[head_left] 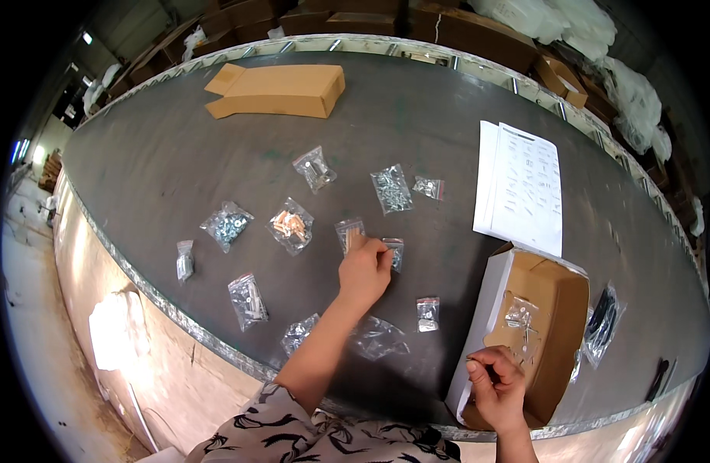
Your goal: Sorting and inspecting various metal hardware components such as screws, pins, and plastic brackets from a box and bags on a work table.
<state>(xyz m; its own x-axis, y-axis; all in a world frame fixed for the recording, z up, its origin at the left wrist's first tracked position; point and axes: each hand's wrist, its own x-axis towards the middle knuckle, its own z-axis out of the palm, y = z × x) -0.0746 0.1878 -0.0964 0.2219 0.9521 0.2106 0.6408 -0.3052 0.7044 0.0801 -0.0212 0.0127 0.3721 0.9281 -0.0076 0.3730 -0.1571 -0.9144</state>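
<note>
My left hand [364, 272] reaches over the middle of the dark table, its fingers curled down. It is on two small clear zip bags: a bag of wooden dowels [349, 228] at its fingertips and a bag of metal fittings [397, 253] by its thumb, partly covered. My right hand [498, 386] is held over the near end of an open cardboard box [556, 332], thumb and fingertips pinched together. What they hold, if anything, cannot be made out. Inside the box lie a clear bag of hardware [521, 312] and a few loose thin metal pieces.
Several hardware bags lie around, including a bag of screws [391, 190] and a bag of orange-tan plugs [291, 226]. Printed sheets [522, 185] lie behind the box. A brown carton [282, 91] is at the back, a bag of black parts [603, 324] at the right.
</note>
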